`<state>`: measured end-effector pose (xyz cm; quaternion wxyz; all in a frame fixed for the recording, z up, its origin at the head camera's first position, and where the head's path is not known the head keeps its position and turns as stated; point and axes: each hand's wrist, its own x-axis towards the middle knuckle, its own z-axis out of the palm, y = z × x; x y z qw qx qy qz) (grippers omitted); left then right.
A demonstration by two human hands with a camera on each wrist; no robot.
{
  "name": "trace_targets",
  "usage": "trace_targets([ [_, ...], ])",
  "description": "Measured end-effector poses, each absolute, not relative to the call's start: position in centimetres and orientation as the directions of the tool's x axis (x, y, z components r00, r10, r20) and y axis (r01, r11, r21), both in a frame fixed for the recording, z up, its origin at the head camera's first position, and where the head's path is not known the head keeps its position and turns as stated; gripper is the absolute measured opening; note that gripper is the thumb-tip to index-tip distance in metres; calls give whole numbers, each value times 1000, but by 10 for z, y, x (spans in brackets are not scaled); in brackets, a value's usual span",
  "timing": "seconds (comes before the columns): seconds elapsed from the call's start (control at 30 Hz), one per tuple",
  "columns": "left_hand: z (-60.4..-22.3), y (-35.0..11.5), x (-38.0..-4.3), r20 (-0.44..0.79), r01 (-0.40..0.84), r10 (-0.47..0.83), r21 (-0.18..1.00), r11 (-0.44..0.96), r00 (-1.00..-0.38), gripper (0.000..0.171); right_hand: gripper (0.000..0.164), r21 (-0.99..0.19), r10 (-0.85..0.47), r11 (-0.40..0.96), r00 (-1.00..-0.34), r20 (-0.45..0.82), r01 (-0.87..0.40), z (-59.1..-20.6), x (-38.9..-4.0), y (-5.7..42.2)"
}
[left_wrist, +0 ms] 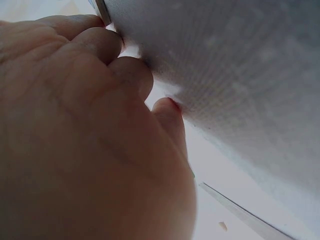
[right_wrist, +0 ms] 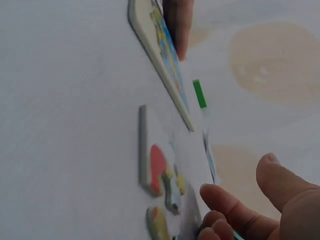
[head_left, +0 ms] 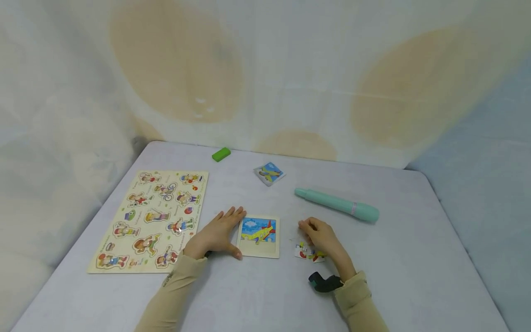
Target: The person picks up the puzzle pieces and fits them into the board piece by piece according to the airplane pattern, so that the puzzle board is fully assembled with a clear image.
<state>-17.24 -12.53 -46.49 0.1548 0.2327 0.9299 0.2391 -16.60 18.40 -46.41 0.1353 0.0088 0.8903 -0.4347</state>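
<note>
My left hand (head_left: 217, 236) lies with fingers spread along the left side of a small wooden jigsaw tray (head_left: 260, 253), thumb by its lower left corner. A yellow airplane on blue sky fills the tray's upper part; its lower strip is bare wood. Right of it, my right hand (head_left: 325, 237) hovers over loose jigsaw pieces (head_left: 304, 251). In the right wrist view its thumb stands apart from the loosely bent fingers (right_wrist: 225, 205), with nothing pinched between them. Red and yellow show on the pieces (right_wrist: 157, 170) there. The left wrist view is mostly the back of the left hand (left_wrist: 95, 145).
A large wooden puzzle board (head_left: 134, 226) with cartoon figures lies at the left, near the left forearm. Toward the back are a green block (head_left: 221, 154) and a small airplane picture card (head_left: 269, 174). A mint-green tube-shaped object (head_left: 336, 203) lies beyond the right hand.
</note>
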Motion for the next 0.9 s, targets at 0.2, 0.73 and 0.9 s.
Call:
trace_targets([
  [0.2, -464, -123, -172, -180, 365, 510, 507, 781, -841, 119, 29, -746, -138, 664, -971, -196, 56, -469, -148, 200],
  [0.73, -464, -124, -173, -205, 334, 487, 506, 795, -849, 119, 30, -663, -222, 745, -964, -144, -73, -471, -136, 198],
  [0.9, -463, -125, -173, -206, 331, 488, 512, 792, -848, 119, 30, -709, -210, 704, -964, -160, -36, -471, -136, 196],
])
